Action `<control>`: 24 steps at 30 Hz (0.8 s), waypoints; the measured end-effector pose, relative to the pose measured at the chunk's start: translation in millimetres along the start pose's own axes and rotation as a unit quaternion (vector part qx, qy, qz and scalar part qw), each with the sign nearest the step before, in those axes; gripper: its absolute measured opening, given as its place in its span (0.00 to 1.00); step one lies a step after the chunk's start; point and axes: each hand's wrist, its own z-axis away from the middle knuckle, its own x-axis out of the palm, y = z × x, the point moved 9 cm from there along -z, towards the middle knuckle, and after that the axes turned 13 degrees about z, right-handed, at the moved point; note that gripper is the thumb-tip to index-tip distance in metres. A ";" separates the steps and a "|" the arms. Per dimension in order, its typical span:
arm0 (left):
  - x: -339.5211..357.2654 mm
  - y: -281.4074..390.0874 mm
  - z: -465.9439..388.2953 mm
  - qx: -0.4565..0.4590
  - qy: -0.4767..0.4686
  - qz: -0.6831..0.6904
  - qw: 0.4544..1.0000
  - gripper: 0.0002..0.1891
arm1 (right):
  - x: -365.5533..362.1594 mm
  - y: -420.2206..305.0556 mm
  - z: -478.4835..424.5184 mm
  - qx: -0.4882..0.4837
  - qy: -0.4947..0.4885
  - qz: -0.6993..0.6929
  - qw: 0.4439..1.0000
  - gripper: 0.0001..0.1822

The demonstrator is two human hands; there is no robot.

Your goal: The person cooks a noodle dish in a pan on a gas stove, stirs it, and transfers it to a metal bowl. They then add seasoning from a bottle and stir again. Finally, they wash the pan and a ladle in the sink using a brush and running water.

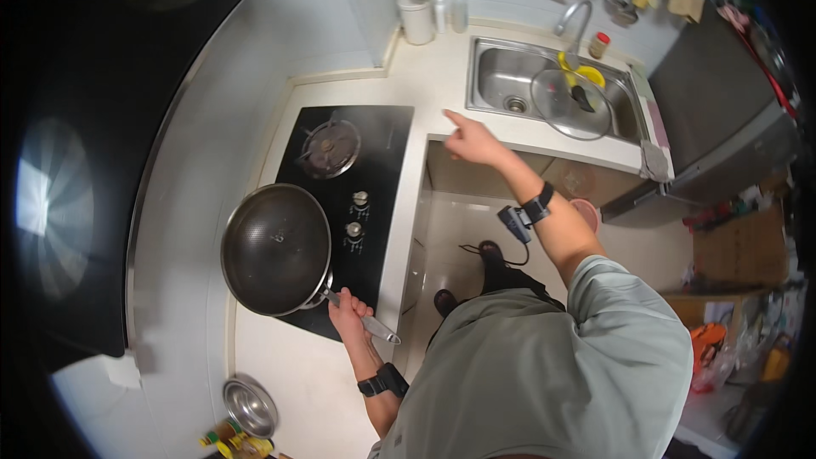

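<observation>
My left hand point(352, 313) grips the metal handle point(381, 330) of a dark frying pan point(274, 261) with a textured inner surface. The pan sits over the near burner area of the black gas cooktop point(389, 172), tilted so its inside faces me; whether it rests on the burner I cannot tell. A small shiny spot shows at its middle. My right hand point(472, 140) is held out near the front edge of the white countertop point(428, 86), between cooktop and sink. Its index finger points forward, the other fingers curl, and it holds nothing.
A steel sink point(503, 70) has a glass lid point(561, 115) across its front rim and a yellow basin point(593, 74) under the tap point(577, 25). The far burner point(331, 146) is uncovered. A metal bowl point(250, 407) stands at lower left. A range hood point(76, 140) overhangs the left.
</observation>
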 end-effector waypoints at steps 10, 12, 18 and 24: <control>180.1 -79.1 -9.6 -0.076 -0.145 -0.100 0.981 0.10 | -210.3 269.2 39.4 0.314 0.197 0.374 0.850 0.18; 219.8 -112.5 -9.5 -0.106 -0.156 -0.105 0.976 0.09 | -232.1 299.9 37.6 0.339 0.193 0.392 0.833 0.17; 341.7 -210.3 -4.5 -0.190 -0.213 -0.112 0.952 0.11 | -263.9 396.8 15.6 0.379 0.136 0.348 0.847 0.18; 418.2 -279.4 -3.0 -0.257 -0.225 -0.153 0.927 0.08 | -275.5 414.3 20.7 0.423 0.077 0.202 0.880 0.27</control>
